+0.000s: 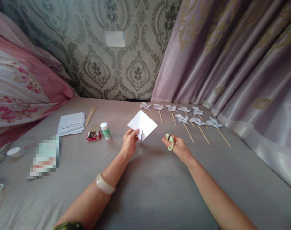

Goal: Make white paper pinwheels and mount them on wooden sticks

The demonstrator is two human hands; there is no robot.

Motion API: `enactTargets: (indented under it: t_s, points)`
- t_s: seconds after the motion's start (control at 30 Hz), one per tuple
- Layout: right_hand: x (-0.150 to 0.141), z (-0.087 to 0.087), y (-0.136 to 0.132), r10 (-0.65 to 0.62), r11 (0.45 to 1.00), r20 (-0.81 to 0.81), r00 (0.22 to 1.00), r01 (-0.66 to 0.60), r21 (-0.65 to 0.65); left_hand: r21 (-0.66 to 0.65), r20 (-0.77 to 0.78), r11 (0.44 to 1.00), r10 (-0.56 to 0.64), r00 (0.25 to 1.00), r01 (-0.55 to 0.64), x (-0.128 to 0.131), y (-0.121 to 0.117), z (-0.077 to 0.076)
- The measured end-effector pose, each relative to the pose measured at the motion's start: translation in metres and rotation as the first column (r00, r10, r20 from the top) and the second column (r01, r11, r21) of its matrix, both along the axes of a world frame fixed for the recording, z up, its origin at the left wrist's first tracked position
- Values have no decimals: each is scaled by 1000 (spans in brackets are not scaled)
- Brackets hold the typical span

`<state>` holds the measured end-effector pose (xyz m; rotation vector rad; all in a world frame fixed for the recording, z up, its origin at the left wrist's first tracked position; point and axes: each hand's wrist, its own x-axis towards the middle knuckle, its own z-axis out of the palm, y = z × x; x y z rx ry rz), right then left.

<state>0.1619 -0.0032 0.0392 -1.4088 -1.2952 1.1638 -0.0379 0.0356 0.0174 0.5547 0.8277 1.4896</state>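
Observation:
A square sheet of white paper [145,123], turned corner-down, is pinched in my left hand [130,140]. A slit runs up from its lower corner beside my thumb. My right hand [177,145] has its fingers through the light green handles of a pair of scissors [170,143], whose blades point up and away. The scissors are apart from the paper, to its right. Beyond my right hand several white paper pinwheels [182,119] on thin wooden sticks lie in two rows.
Left of my hands stand a white-and-green bottle [105,131] and a small red box [93,135]. Behind them are a stack of white paper [71,124] and several wooden sticks [90,116]. A blurred-out packet [46,156] and a white round object [15,152] lie farther left. Curtains hang at both sides.

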Motion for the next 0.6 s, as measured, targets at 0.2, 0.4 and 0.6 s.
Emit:
enactTargets:
  t_s: [0.2, 0.4, 0.6]
  points:
    - [-4, 26, 27, -44, 998, -47, 998, 45, 32, -29, -102, 992, -123, 987, 120, 1, -4, -1]
    - [-26, 6, 33, 18, 1000, -133, 991, -18, 4, -59, -133, 990, -137, 981, 131, 0, -4, -3]
    - [-34, 1, 33, -52, 992, -240, 969, 78, 98, -73, -18, 988, -136, 991, 134, 1, -3, -1]
